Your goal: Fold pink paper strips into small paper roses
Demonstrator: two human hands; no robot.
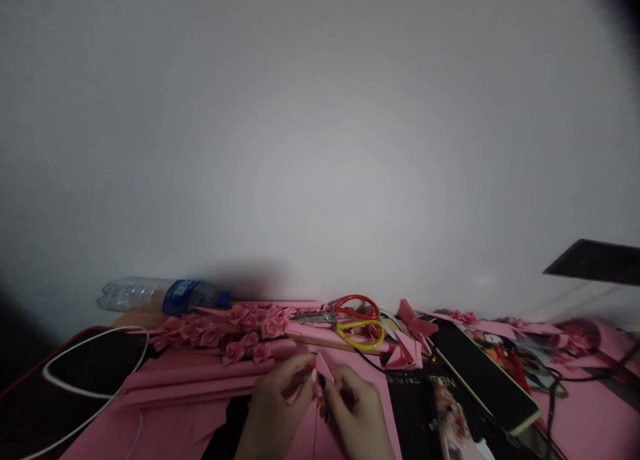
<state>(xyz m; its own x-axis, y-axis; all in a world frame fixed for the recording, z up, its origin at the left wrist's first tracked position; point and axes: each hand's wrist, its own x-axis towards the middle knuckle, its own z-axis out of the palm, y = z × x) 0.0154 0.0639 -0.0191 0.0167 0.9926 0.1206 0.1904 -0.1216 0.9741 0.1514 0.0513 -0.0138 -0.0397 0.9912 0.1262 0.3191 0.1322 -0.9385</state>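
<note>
1. Under both wrists, pink sheets (pixel 386 400) cover part of the dark table (pixel 407 407).
2. Beyond the left hand (pixel 277 403), toward the wall, lies a bunch of paper flowers (pixel 273 321); the right hand (pixel 359 407) faces its partner, level with it.
3. Past the fingers, scissors (pixel 327 318) rest with red and yellow handles to the right.
4. Between the hands is the folded paper (pixel 324 367), pinched by the fingertips of both, so neither is nearer. Its peak rises just beyond the left thumb, one face sloping toward the right hand. Its long axis seems to run away from the body, though fingers hide the lower part.
</note>
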